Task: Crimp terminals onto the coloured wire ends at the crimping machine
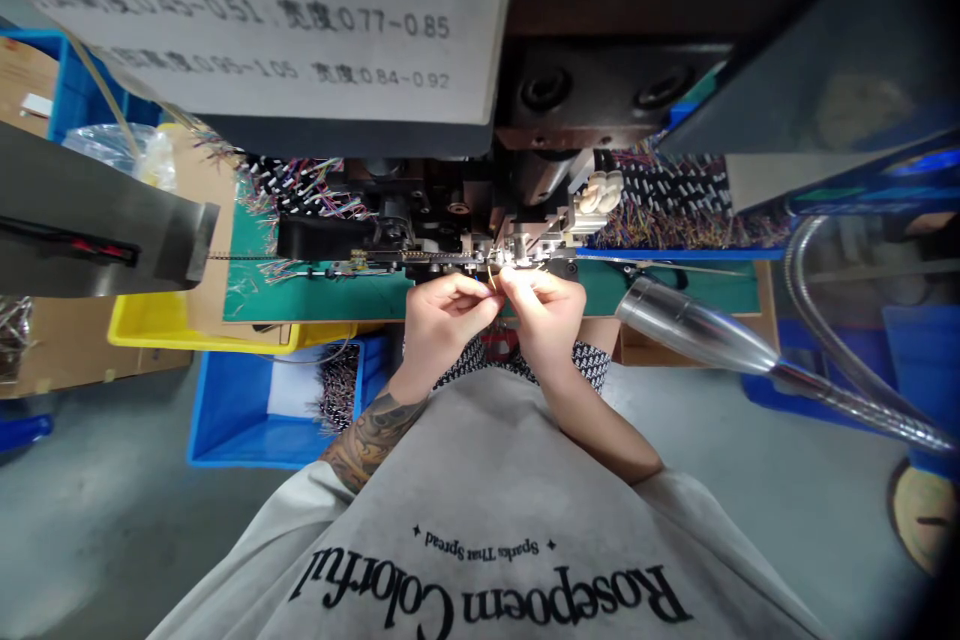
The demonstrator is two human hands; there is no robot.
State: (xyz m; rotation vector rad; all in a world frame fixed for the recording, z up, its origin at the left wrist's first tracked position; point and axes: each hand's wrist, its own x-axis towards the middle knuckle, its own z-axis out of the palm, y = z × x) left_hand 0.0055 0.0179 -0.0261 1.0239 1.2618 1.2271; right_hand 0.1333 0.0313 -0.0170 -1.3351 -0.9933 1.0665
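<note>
Both hands meet at the front of a terminal crimping machine (457, 210), just below its metal tooling. My left hand (450, 315) is closed in a pinch on thin wires (491, 278), of which a yellow one shows between the hands. My right hand (546, 310) also pinches, its fingertips on the wires right at the crimping tooling (521, 245). The rest of the wire bundle is hidden by the fingers. A strip of small terminals (420, 257) runs into the tooling from the left.
Bundles of wires with black sleeves (667, 195) lie behind at right, others (300, 185) at left. A green mat (330, 305) covers the bench. A metal lamp on a flexible neck (690, 325) juts in at right. A blue bin (247, 440) and a yellow tray (150, 325) stand at left.
</note>
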